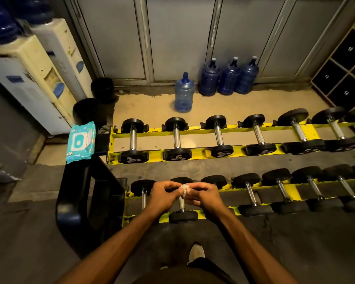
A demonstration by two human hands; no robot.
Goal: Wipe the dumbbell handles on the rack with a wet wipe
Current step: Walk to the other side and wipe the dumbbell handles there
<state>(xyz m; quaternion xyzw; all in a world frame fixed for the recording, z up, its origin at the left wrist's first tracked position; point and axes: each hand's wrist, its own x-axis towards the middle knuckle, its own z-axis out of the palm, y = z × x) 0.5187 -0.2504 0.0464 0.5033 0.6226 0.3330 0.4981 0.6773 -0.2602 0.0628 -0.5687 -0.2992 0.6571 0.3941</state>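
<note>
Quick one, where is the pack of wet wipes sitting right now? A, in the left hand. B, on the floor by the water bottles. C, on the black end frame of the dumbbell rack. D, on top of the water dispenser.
C: the wet wipe pack lies on the rack's black end frame, just left of the upper row of dumbbells.

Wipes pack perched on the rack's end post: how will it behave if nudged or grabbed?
The wet wipes pack looks like soft crinkled film, so probably floppy and light. It overhangs the black rack frame, so a nudge may well slide it off. Flat, so unlikely to roll.
</note>
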